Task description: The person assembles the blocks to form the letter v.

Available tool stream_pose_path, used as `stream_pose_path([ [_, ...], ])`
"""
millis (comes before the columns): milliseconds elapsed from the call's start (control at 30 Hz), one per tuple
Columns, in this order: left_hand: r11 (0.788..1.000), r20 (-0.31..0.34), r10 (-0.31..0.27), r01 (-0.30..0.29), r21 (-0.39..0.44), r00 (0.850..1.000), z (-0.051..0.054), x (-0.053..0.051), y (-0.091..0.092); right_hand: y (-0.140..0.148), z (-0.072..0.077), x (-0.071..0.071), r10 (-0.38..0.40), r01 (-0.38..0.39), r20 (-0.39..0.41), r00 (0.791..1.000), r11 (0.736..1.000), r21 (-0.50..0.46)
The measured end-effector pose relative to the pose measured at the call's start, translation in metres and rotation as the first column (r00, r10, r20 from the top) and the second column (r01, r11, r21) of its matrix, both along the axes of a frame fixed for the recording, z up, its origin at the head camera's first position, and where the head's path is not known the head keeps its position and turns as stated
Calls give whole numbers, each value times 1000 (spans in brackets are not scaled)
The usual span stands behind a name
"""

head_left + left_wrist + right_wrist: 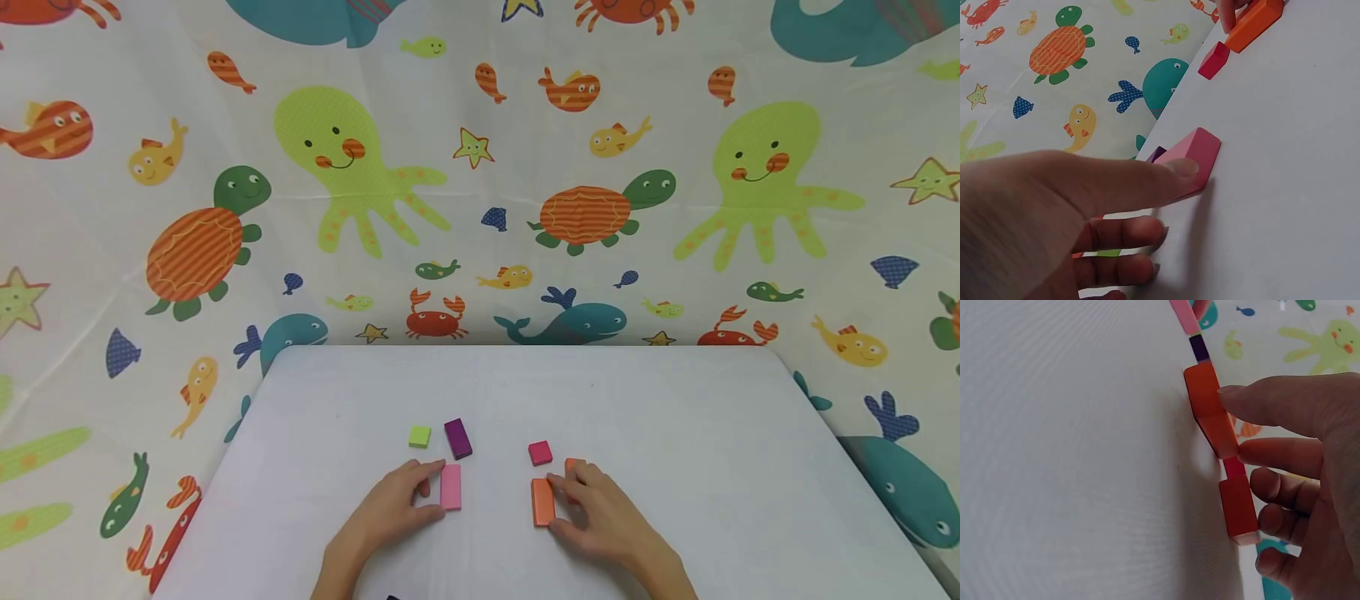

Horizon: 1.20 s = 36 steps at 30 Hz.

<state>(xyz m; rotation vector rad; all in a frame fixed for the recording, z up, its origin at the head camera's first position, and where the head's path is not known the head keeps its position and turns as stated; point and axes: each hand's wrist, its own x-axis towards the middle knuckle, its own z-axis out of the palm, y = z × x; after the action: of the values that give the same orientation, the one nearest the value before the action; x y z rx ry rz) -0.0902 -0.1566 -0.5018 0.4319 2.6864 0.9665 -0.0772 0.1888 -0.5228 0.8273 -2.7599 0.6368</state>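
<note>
My left hand (390, 508) holds a pink block (451, 487) between thumb and index finger at its near and far ends; the left wrist view has the thumb on the pink block (1200, 153). My right hand (607, 517) has its thumb and index finger at the two ends of an orange block (543, 502), along its right side. In the right wrist view those fingertips touch the orange block (1207, 394), the other fingers loosely bent. A second orange block (572, 467) lies partly hidden behind the right fingers.
Beyond the left hand lie a green block (420, 437) and a purple block (458, 439). A red block (540, 452) lies just beyond the held orange one. The white table (675, 400) ends at a patterned cloth (465, 192) behind. A small dark object (393, 597) shows at the bottom edge.
</note>
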Motion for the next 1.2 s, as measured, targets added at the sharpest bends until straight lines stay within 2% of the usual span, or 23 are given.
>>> stream_pose_path([
  [300, 998, -3, 53, -53, 17, 999, -5, 8, 8, 0, 3, 2, -26, 26, 26, 999, 1000, 10],
  [667, 998, 3, 65, -65, 18, 998, -6, 15, 14, 1, 3, 2, -16, 15, 26, 1000, 999, 28],
  [933, 995, -54, 93, -91, 37, 994, -11, 19, 19, -3, 5, 3, -31, 30, 37, 999, 999, 23],
  [1200, 992, -80, 124, -122, 26, 989, -12, 24, 28, -5, -1, 1, -27, 26, -66, 997, 1000, -8],
])
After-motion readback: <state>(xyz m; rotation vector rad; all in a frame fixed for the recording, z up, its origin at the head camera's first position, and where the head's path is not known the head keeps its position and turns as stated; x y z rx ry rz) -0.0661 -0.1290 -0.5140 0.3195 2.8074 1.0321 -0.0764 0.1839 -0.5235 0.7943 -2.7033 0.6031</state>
